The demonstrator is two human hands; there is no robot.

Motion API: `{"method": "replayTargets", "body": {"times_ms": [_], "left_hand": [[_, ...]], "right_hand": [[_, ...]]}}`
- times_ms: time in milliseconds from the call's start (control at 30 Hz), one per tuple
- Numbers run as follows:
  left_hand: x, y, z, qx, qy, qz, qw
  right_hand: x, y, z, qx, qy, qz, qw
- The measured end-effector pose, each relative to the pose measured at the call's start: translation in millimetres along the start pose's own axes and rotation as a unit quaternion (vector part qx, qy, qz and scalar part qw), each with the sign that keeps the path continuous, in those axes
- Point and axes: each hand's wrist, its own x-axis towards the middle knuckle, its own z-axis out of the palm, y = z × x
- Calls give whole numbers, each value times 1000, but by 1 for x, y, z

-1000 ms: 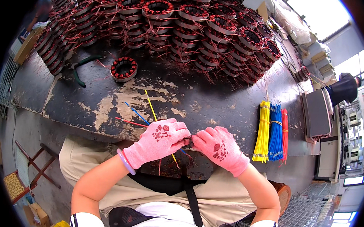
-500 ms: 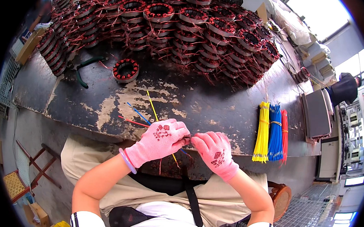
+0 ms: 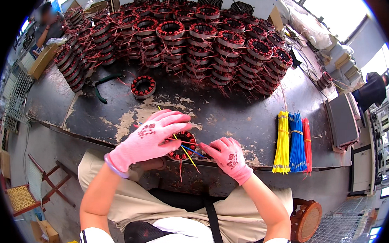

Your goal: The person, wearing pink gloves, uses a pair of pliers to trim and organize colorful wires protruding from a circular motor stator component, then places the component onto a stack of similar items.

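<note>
A wound stator ring with red coils lies at the table's front edge, partly hidden under my left hand. That hand wears a pink glove, and its fingers are spread over the ring. A yellow wire, a blue wire and a red wire cross the ring, running under the left hand. My right hand, also gloved in pink, is at the ring's right side. Its fingers are curled together by the ends of the red and blue wires; what they pinch is hidden.
Tall stacks of stators line the back. A single stator and dark green-handled pliers lie at left. Bundles of yellow wires, blue wires and red wires lie at right. A person is at far left.
My left hand has unbent and spread its fingers, uncovering the stator ring beneath. My right hand has come slightly apart from it. The whole view has shifted a little.
</note>
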Motion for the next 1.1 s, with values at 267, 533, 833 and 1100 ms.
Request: {"method": "replayTargets", "body": {"times_ms": [267,533,833,1100], "left_hand": [[-20,-10,36,69,-55,-15,996],[-20,-2,86,134,75,-117,981],[-10,-24,138,219,187,-60,956],[-12,-37,138,193,271,-52,941]], "right_hand": [[12,0,-21,148,39,104,983],[144,-79,-37,217,-32,83,972],[343,-151,117,70,-133,5,989],[404,-146,178,-91,-169,94,977]]}}
